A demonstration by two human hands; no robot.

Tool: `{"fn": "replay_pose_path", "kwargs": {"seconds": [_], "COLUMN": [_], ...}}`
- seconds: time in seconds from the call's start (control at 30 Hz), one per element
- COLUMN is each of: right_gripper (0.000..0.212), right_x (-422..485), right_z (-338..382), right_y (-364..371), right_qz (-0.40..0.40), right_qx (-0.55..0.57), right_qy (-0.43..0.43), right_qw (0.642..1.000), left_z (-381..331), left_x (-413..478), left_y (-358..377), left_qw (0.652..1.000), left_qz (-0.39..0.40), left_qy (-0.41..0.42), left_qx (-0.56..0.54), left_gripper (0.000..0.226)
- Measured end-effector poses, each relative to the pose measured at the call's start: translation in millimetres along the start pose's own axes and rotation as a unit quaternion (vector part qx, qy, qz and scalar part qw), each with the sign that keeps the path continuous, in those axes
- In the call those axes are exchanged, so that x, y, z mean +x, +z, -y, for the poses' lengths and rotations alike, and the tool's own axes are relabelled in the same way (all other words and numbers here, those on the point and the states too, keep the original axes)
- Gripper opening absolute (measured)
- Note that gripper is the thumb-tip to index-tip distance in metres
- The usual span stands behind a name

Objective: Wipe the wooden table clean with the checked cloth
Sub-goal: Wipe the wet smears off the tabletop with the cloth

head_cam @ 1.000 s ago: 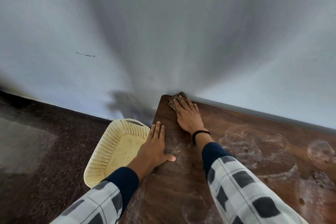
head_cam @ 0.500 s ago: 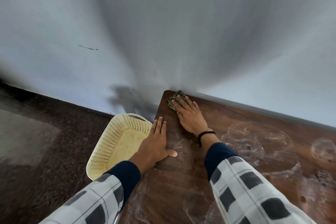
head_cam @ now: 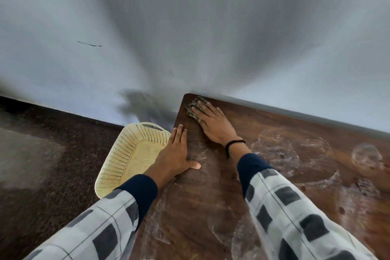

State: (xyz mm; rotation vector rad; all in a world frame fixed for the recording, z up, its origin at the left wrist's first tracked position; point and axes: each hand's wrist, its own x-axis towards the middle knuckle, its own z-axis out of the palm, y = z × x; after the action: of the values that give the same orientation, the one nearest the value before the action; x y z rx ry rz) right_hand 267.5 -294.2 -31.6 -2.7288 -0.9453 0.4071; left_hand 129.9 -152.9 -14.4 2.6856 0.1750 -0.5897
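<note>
The right hand lies flat with its fingers straight and slightly fanned, the fingertips pressing down on the checked cloth. The cloth is bunched into a small crumpled wad at the far left corner of the tabletop, just beside the wall; most of it shows beyond and to the left of the fingers, the rest is hidden under them. A black wristband circles the right wrist, and behind it runs a dark blue cuff and a white sleeve with grey checks.

The left hand rests palm down on the tabletop's left edge, near the right hand but not touching it. Its fingers are straight and held together, the thumb stretched out to the right, and it holds nothing. Its sleeve has the same checked pattern.

The brown wooden surface carries pale smears between the two hands and whitish ring marks to the right of the right forearm, with more rings and small dark spots nearer the right border.

A cream perforated basket sits below and just beside the tabletop's left edge, partly covered by the left hand and forearm. Under it spreads a dark speckled floor. A plain grey-white wall rises behind, with a short dark mark on its left part.
</note>
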Motion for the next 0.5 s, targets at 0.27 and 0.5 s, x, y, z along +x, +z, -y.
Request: {"fn": "replay_pose_path", "kwargs": {"seconds": [0.27, 0.5], "right_gripper": [0.053, 0.054], "right_x": [-68, -62], "right_z": [1, -31], "right_y": [14, 5], "right_qz": [-0.038, -0.048], "right_qx": [0.021, 0.018], "right_qy": [0.048, 0.119], "right_qw": [0.998, 0.992], "left_z": [-1, -2], "left_x": [0, 0], "left_y": [-1, -5], "left_qw": [1.0, 1.0], "left_qz": [-0.004, 0.004], "left_qy": [-0.012, -0.017], "left_qx": [-0.006, -0.011], "left_gripper": [0.133, 0.132]}}
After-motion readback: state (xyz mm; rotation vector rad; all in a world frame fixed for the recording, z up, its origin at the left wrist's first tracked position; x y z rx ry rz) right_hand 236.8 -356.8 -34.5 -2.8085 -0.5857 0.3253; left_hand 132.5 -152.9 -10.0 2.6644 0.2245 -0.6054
